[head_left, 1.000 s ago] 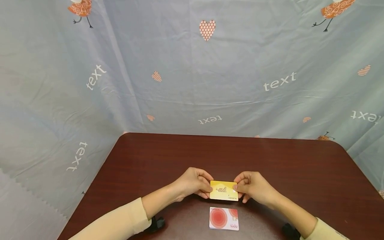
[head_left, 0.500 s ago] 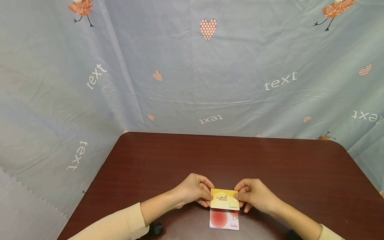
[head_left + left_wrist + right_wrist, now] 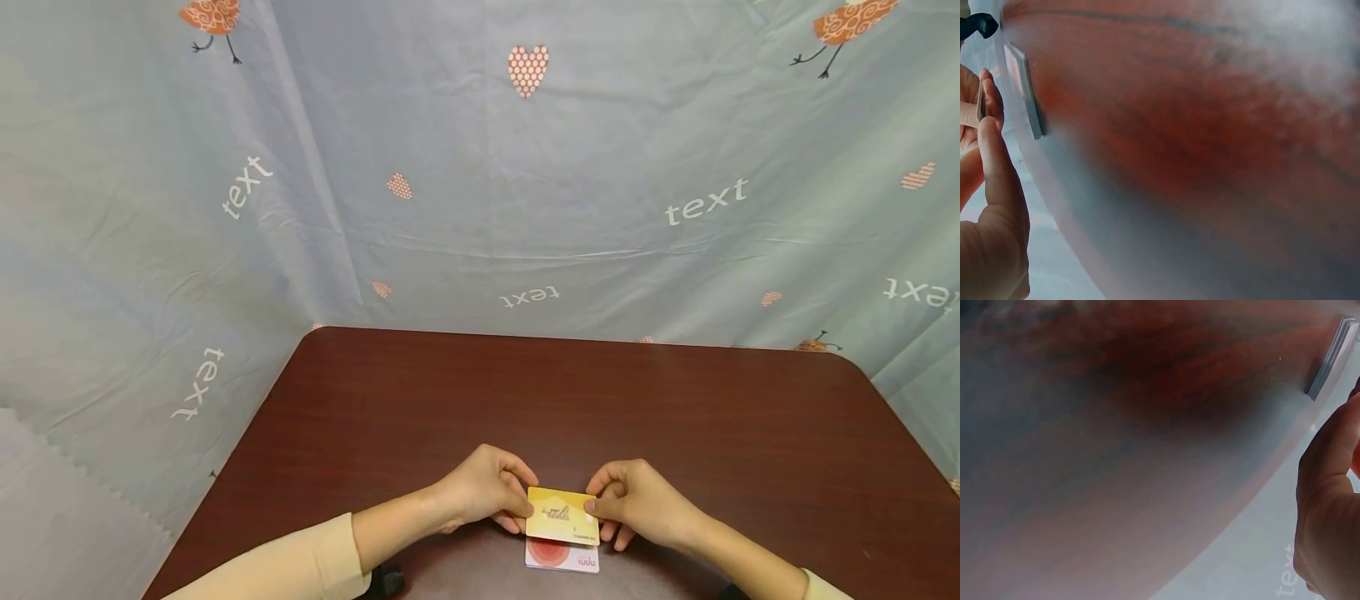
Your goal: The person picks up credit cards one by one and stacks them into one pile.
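Both hands hold one yellow plastic card (image 3: 561, 518) by its short sides in the head view. My left hand (image 3: 486, 490) pinches its left edge, and my right hand (image 3: 642, 505) pinches its right edge with the thumb on top. Below it on the table lies a white and pink card with red circles (image 3: 564, 557), its far part hidden behind the yellow card. From the side, in the left wrist view, the yellow card appears as a thin edge above a small card stack (image 3: 1025, 94). The right wrist view shows that stack's layered edge (image 3: 1330, 359) too.
The dark red-brown table (image 3: 570, 400) has rounded far corners. A pale blue-grey curtain (image 3: 450, 167) with hearts, birds and lettering hangs behind it and along the left side. Dark straps (image 3: 386, 581) show at the wrists.
Both hands have brought the yellow card nearer to the body, from beyond the white and pink card to over its far part. That lower card has stayed on the table.
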{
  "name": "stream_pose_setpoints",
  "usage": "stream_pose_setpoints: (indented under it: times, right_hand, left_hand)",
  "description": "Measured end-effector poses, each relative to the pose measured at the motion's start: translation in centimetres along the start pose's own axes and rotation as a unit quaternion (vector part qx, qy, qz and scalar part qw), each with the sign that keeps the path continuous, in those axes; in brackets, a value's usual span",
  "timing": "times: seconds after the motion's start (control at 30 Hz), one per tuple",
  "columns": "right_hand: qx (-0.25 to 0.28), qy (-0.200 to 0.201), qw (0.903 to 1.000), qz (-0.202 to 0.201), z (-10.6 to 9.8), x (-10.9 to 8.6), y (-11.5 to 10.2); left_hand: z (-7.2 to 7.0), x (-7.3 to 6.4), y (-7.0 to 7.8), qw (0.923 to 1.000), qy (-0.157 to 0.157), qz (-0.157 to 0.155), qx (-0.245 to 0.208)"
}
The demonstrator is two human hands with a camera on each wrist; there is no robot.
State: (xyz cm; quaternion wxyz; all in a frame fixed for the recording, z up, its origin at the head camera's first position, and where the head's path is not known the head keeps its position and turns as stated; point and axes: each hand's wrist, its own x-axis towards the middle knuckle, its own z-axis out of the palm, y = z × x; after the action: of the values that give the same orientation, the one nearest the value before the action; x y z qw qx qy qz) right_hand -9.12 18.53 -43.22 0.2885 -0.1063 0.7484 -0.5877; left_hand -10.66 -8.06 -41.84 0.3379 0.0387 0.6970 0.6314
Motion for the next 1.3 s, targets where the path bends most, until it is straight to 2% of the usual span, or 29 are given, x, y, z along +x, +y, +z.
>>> stream_pose_setpoints:
  times: [0.27,0.63,1.0,1.3]
  right_hand:
    - [-0.008,-0.017,0.9998,-0.006,0.3,-0.1,0.5]
    - [-0.021,-0.044,0.9988,-0.003,0.7,-0.3,0.7]
    - [-0.076,-0.04,0.9963,-0.005,1.1,-0.3,1.0]
    - [-0.08,-0.036,0.9961,-0.004,1.2,-0.3,1.1]
  left_hand:
    - [0.4,-0.3,-0.8,0.9999,-0.012,-0.003,0.011]
    - [0.7,-0.7,-1.1,0.9994,-0.021,-0.003,0.028]
    - [1.0,-0.8,-1.6,0.9987,-0.029,-0.005,0.041]
    - [1.0,-0.7,-1.9,0.9981,-0.028,0.004,0.055]
